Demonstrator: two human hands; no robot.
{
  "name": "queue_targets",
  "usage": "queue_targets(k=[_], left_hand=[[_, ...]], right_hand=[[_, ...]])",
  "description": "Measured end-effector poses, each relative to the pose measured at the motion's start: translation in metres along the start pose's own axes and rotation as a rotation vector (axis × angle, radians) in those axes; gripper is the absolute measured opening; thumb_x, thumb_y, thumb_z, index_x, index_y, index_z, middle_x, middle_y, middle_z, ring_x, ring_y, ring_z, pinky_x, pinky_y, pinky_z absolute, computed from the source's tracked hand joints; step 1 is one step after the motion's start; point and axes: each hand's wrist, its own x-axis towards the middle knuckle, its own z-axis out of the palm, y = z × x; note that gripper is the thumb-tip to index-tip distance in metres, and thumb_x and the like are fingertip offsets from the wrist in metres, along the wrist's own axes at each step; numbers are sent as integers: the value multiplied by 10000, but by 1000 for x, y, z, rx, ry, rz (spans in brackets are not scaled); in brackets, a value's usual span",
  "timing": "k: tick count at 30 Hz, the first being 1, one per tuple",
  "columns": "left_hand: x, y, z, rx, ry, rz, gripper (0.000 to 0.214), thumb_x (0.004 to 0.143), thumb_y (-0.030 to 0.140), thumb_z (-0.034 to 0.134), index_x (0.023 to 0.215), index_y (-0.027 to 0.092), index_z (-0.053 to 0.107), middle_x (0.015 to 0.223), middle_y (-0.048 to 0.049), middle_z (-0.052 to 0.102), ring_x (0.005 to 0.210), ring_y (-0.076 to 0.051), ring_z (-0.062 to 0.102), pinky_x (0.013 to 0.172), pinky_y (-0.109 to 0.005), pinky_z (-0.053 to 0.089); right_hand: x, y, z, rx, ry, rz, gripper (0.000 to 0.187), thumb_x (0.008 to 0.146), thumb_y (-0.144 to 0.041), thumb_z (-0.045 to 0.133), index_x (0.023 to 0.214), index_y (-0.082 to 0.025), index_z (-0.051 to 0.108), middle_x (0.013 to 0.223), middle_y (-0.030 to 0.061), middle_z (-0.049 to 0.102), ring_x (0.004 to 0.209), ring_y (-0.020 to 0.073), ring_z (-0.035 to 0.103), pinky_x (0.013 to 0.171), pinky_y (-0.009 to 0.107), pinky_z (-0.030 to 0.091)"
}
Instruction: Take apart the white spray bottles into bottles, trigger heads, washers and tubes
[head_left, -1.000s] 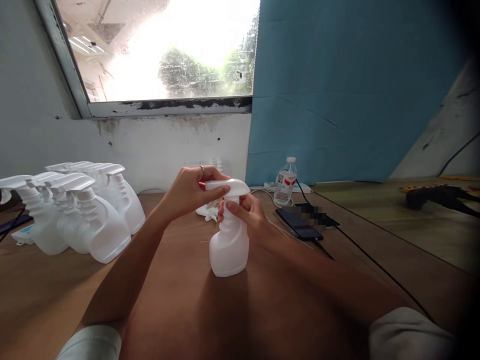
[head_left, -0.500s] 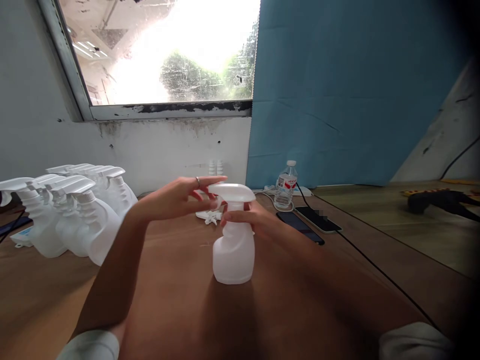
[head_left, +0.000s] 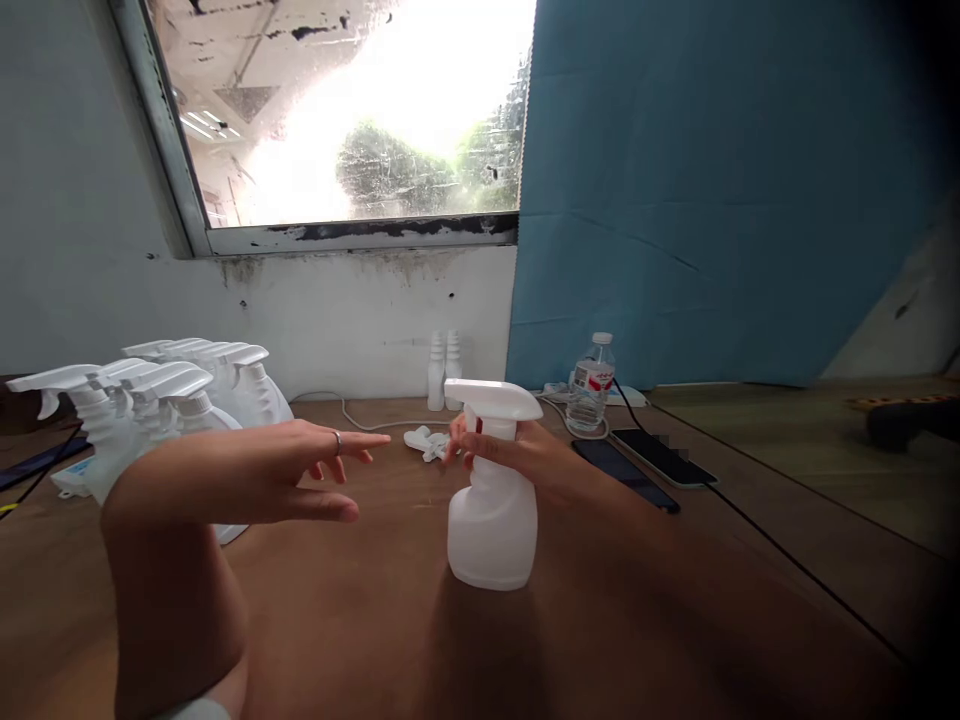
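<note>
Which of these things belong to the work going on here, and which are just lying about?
Likely part of the work:
spray bottle in the right hand
similar spray bottles at left
perhaps the small white pieces behind

Probably just lying about:
water bottle
two phones

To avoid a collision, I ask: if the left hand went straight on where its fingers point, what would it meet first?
Probably the right hand at the neck of the spray bottle; the white parts line up too, but seem farther back, though depth is unclear.

No legible text, label (head_left: 592, 378) on clear bottle (head_left: 589, 408), print too small
</note>
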Motion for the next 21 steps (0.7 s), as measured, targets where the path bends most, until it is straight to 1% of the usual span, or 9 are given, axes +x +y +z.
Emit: queue_targets(k=[1,3,6,9,12,14,16,19,21], left_hand=[[3,-1,0,0,-59,3,614,844,465,611,1413,396,389,1083,-25,685,863,-164,665,670,-204,539],[11,-1,0,-47,-49,-8,698,869,467,581,1471,404,235,1168,-37,645,901,-164,655,688,-213,539],[29,8,0,-81,124,34,752,865,460,589,1486,403,170,1355,-46,521,999,-173,627,727,-222,536],[51,22,2,-139,248,182,636,884,414,576,1458,325,316,1270,-50,585,989,-159,623,730,-208,521],[66,32,6,-133,346,229,406,903,385,551,1285,251,566,854,-9,696,737,-116,634,614,-183,482],[69,31,7,-87,426,193,299,893,388,560,1124,230,667,689,20,659,598,-92,587,560,-180,446],[65,24,3,-28,469,145,266,877,402,571,1020,218,700,641,29,637,543,-81,552,546,-183,427],[47,5,-10,91,454,27,287,851,435,574,953,201,706,633,23,634,524,-87,532,520,-192,399],[32,-10,-19,151,439,-99,291,826,450,583,908,197,703,619,24,632,520,-95,528,508,-200,380]], right_hand=[[0,0,1,-11,30,-7,302,808,-436,661,845,-140,613,820,61,635,774,155,599,683,270,476],[0,0,4,-15,55,-16,285,795,-412,677,866,-142,621,827,59,641,772,156,608,699,279,488],[0,4,6,27,-13,-9,389,776,-364,699,1100,-171,605,969,72,656,900,193,627,771,315,502],[1,9,7,-11,-28,27,476,773,-364,701,1191,-177,572,986,74,662,941,205,618,779,318,498],[2,15,10,-112,-7,31,402,778,-429,682,1045,-132,631,972,93,656,894,203,610,738,311,498],[1,22,11,-168,-5,-1,429,790,-453,666,1067,-130,611,1006,101,639,893,200,604,749,323,506],[1,33,11,-223,13,-54,578,786,-444,678,1262,-173,493,1154,111,587,980,209,586,819,354,507],[-2,59,9,-295,102,-115,837,768,-423,702,1443,-277,230,1442,119,334,1173,227,498,930,397,483],[-6,80,8,-314,153,-106,794,798,-415,668,1438,-296,213,1490,112,234,1207,222,474,937,394,492]])
